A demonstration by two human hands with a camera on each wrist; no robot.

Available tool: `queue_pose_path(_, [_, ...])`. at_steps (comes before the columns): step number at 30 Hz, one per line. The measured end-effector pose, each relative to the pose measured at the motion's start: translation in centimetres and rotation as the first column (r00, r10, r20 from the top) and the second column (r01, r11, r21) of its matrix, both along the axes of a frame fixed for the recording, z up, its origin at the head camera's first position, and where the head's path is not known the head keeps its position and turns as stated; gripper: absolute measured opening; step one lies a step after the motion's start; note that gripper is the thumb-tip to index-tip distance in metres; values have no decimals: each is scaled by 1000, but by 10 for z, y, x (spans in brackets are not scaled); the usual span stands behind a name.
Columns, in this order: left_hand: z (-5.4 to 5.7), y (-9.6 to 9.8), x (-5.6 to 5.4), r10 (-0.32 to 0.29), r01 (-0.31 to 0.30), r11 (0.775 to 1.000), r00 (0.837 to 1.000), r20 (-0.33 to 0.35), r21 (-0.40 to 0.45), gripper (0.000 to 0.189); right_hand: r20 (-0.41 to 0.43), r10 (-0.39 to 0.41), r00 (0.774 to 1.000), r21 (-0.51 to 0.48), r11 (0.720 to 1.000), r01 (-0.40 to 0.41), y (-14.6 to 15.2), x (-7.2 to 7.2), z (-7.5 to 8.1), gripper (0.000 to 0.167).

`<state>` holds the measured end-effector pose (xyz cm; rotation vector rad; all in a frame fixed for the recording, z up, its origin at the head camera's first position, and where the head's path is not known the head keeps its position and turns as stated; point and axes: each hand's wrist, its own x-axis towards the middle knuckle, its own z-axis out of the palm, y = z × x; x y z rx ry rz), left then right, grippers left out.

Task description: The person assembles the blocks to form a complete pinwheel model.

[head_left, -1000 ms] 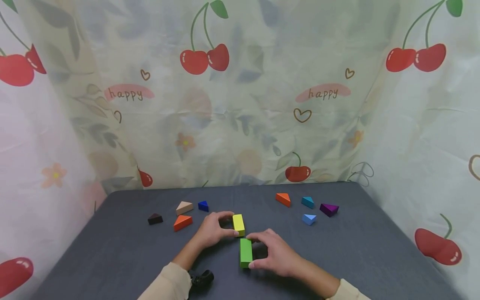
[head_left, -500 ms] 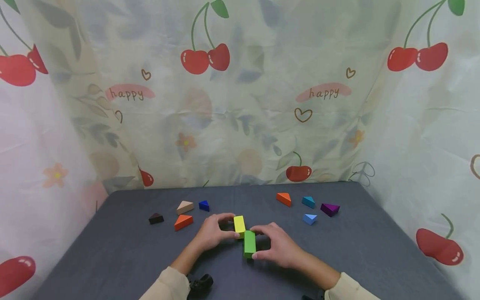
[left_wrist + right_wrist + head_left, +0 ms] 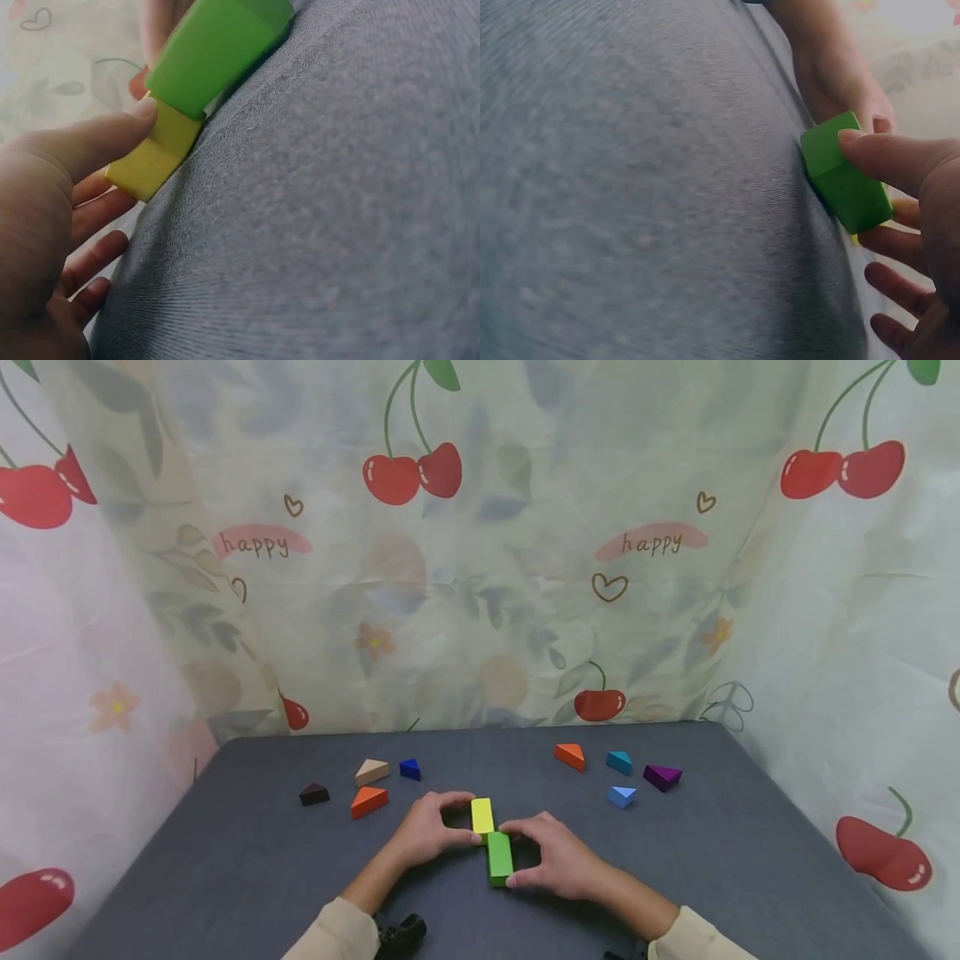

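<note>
Near the middle of the table my left hand (image 3: 429,831) pinches a yellow rectangular block (image 3: 482,814) lengthwise, thumb at its near end and forefinger at the far end. A green rectangular block (image 3: 499,860) is held the same way by my right hand (image 3: 561,860), from its right side. The green one lies nearer to me and slightly right, its far end meeting the near end of the yellow one. In the left wrist view, the green block (image 3: 217,56) overlaps the yellow block (image 3: 161,154). From the right wrist, the green block (image 3: 847,180) hides most of the yellow.
Back left on the dark grey table (image 3: 247,860) lie wedge blocks: black (image 3: 314,794), beige (image 3: 372,772), orange-red (image 3: 369,802) and dark blue (image 3: 410,768). Back right are orange (image 3: 570,757), teal (image 3: 619,762), light blue (image 3: 622,797) and purple (image 3: 663,777) ones. A cherry-print curtain (image 3: 480,610) surrounds the table.
My right hand has slid the green block away from me and to the right, then slightly back. The yellow block has shifted a little right and nearer, still in my left hand.
</note>
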<state>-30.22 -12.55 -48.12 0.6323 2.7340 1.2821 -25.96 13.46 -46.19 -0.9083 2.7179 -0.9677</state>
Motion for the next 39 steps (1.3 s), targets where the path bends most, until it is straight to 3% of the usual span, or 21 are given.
queue_pose_path(8, [4,2,1,-19,19,1000,999,33,-2,59,72,-48,996,-15,999,49,-2,4,-4,68])
queue_pose_path(17, [4,14,11,108,-108,994,994,-30,-2,53,104,-89,991,-46,994,94,-13,11,-3,68])
queue_pose_path(26, [8,22,16,177,-177,984,984,-6,-29,53,125,-136,983,-69,987,145,-19,17,-5,68])
queue_pose_path(34, [8,24,18,187,-188,981,982,-10,-38,53,104,-151,983,-70,985,158,-22,20,-6,68])
queue_pose_path(39, [8,22,19,151,-151,988,989,-8,-29,59,105,-152,983,-73,984,160,-23,22,-7,71])
